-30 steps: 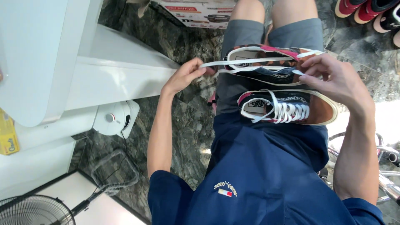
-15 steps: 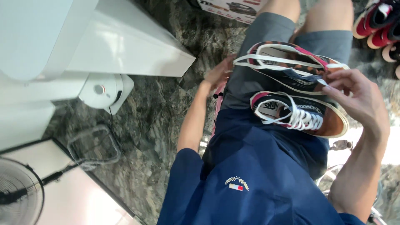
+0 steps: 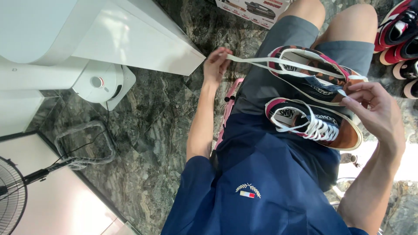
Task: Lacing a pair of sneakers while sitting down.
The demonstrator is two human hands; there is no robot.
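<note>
laces (image 3: 261, 62), cream and flat, run from the unlaced shoe (image 3: 315, 76) on the person's lap, which lies toward the knees; a second shoe (image 3: 313, 124), already laced, lies beside it nearer the navy shirt (image 3: 261, 174). left hand (image 3: 216, 64) pinches one lace end, pulled out taut past the lap's edge; right hand (image 3: 374, 111) has fingertips closed on the other end at the shoe's side. the lace looks light, limp and a bit slick, best gripped near its tip; the shoe is probably soft canvas with a stiff sole. around: a marble floor (image 3: 148, 122), white cabinet (image 3: 130, 35), round white device (image 3: 102, 85), fan (image 3: 13, 196), more shoes (image 3: 400, 35) and a box (image 3: 257, 8). nothing crowds the hands.
</note>
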